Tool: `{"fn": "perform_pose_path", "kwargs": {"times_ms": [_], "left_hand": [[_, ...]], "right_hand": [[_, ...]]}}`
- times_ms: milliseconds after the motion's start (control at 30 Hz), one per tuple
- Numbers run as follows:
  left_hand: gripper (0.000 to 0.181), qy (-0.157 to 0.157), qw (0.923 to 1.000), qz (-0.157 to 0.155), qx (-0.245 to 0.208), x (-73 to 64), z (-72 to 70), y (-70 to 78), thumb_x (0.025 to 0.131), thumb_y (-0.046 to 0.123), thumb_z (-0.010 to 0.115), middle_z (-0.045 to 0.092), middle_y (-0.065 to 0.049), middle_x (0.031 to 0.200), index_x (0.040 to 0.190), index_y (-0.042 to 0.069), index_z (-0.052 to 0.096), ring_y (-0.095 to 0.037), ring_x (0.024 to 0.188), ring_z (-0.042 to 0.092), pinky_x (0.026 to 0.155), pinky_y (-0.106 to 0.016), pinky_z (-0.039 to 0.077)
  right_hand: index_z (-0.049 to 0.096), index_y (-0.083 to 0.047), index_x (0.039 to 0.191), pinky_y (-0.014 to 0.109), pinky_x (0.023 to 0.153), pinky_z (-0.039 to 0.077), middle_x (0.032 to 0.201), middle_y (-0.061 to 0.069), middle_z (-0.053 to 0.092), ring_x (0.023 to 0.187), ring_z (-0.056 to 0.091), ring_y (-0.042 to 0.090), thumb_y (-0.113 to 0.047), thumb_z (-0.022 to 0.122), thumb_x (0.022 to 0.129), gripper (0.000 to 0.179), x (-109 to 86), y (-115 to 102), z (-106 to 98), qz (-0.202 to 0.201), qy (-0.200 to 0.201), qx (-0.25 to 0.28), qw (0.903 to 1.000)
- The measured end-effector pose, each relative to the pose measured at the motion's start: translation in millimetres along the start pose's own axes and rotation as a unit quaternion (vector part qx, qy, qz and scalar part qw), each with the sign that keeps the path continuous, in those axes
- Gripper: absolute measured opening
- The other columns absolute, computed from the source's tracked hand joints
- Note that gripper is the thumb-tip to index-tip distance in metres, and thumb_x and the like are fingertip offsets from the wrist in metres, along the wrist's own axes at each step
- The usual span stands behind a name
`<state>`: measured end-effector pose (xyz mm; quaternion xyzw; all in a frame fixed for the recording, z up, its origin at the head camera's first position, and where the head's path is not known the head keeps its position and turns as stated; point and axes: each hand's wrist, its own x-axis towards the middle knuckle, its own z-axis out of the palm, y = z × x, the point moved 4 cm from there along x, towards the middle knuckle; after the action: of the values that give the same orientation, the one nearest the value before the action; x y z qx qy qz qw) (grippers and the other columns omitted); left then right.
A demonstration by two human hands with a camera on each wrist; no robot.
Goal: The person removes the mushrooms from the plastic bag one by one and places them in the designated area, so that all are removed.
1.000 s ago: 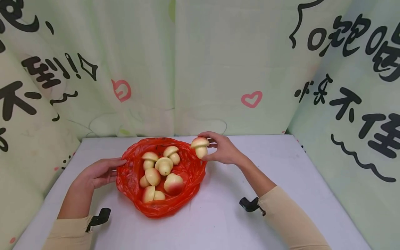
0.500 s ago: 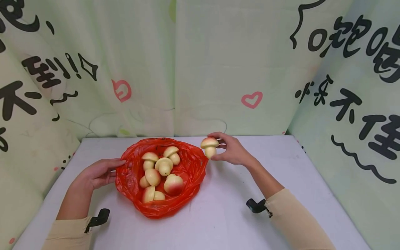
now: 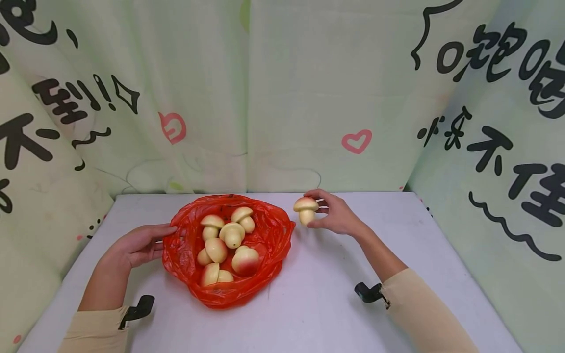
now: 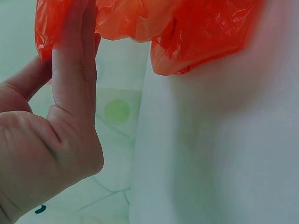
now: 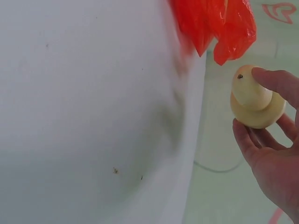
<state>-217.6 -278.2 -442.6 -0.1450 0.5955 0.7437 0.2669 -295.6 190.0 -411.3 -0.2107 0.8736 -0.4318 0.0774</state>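
A red plastic bag [image 3: 282, 260] sits with its mouth spread wide, several toy mushrooms [image 3: 232, 235] with cream stems and pinkish caps inside it. My left hand [image 3: 140, 243] pinches the bag's left rim; in the left wrist view its long fingers [image 4: 72, 70] run up against the red film. To the right of the bag, my right hand [image 3: 334, 213] holds one mushroom [image 3: 306, 208], cap up, between thumb and fingers. The right wrist view shows that mushroom [image 5: 252, 95] from its stem end, with the thumb on the stem and fingertips at the cap.
Everything stands on a white table [image 3: 318, 304]. Pale green curtains [image 3: 291, 88] with black writing and pink hearts enclose it at the back and sides. A black wrist mount [image 3: 370, 292] sits at the right sleeve, another black mount [image 3: 140, 309] at the left one.
My right hand has carried the mushroom to the right, from over the bag's right rim to beside the bag. My left hand stays at the bag's left rim.
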Motion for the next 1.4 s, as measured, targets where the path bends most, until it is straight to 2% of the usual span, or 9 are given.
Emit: {"fn": "perform_pose_path", "kwargs": {"times_ms": [467,733,1200,1400], "left_hand": [[0.010,0.000,1.0000,0.001,0.006,-0.7,-2.1,0.0,0.104,0.024,0.065,0.078,0.003,0.103,0.104,0.026,0.075,-0.018,0.093,0.078,0.087,-0.035,0.064],[0.010,0.003,1.0000,0.002,0.003,-0.5,-3.5,-1.9,0.104,0.024,0.066,0.078,0.003,0.103,0.104,0.026,0.075,-0.019,0.093,0.078,0.086,-0.036,0.064],[0.008,0.008,0.9999,0.002,0.010,-0.8,-3.1,-1.1,0.103,0.025,0.067,0.078,0.002,0.103,0.109,0.024,0.073,-0.019,0.093,0.078,0.086,-0.036,0.064],[0.008,0.009,0.9999,0.001,0.007,-0.8,-2.2,0.1,0.103,0.024,0.067,0.078,0.002,0.102,0.105,0.025,0.075,-0.019,0.092,0.078,0.086,-0.036,0.064]], "right_hand": [[0.054,-0.007,0.144,0.055,0.111,0.051,0.139,0.015,0.061,0.128,0.059,0.039,-0.009,0.086,0.084,0.069,-0.4,27,0,0.025,0.000,0.004,0.9997],[0.054,-0.007,0.142,0.052,0.109,0.053,0.137,0.014,0.062,0.126,0.060,0.038,-0.006,0.086,0.082,0.068,0.0,36,2,0.027,-0.006,-0.006,0.9996],[0.052,-0.008,0.141,0.051,0.108,0.054,0.137,0.015,0.060,0.127,0.058,0.038,-0.006,0.087,0.081,0.070,-1.6,47,7,0.056,0.003,-0.026,0.9981],[0.050,-0.010,0.142,0.052,0.107,0.054,0.138,0.014,0.059,0.128,0.057,0.038,-0.005,0.087,0.081,0.071,-2.3,48,8,0.074,0.007,-0.026,0.9969]]}}
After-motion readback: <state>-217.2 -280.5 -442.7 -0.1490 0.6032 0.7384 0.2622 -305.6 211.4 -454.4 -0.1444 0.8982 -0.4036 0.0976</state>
